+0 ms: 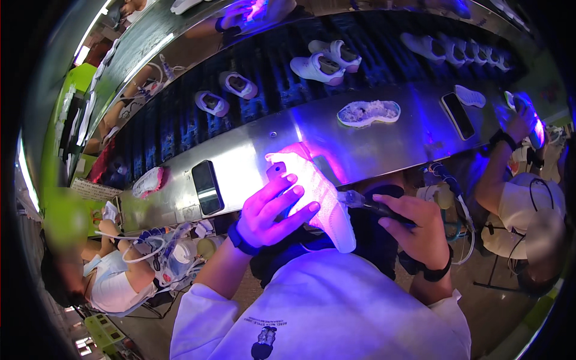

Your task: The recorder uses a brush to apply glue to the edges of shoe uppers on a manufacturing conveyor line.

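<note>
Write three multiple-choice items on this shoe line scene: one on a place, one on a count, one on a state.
1. Where does the loose sole lie?
A. On the steel ledge beside the belt
B. On the floor
C. In the left hand

2. How many dark phones lie on the steel ledge?
A. None
B. Two
C. Five

3. How is the white shoe being held?
A. It lies untouched on the belt
B. The left hand grips it in the air
C. It hangs from a hook

Answers:
1. A, the sole sits flat on the ledge, just below the dark belt.
2. B, one phone lies at the left and another phone at the right.
3. B, the left hand wraps the shoe, lit violet, while the right hand holds a dark tool at it.
</note>
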### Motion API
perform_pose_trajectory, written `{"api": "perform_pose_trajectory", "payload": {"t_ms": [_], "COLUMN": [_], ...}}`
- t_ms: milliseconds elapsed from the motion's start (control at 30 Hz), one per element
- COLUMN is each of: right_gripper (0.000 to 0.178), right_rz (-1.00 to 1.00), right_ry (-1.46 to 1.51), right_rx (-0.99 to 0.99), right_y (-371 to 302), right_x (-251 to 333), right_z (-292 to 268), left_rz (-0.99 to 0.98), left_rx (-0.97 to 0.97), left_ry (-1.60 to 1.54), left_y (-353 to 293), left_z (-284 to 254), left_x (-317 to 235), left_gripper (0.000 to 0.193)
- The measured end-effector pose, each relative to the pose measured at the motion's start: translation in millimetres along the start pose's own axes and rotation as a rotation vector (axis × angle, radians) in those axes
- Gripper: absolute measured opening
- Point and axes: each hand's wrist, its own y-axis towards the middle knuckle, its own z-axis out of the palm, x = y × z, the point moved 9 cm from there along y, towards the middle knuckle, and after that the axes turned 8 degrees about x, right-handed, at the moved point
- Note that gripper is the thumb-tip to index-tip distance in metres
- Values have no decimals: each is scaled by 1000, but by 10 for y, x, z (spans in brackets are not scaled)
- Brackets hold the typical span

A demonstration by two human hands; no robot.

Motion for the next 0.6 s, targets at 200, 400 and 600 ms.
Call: {"api": "perform_pose_trajectory", "payload": {"t_ms": [200,400,600], "right_gripper": [41,38,38], "right_rz": [162,421,375], "right_ry": [259,215,378], "right_rx": [35,-161,-128], "right_y": [-1,55,309], "right_x": [-425,-1055,-1023], "right_z": [207,359,594], "left_rz": [-426,-1109,-1487], "left_rx": [20,-408,-259], "left_ry": [-315,-988,-24], "left_y": [-62,-1000,-2053], "left_z": [8,115,-902], "left_x": [491,2202,4084], "left_gripper": [66,64,57]}}
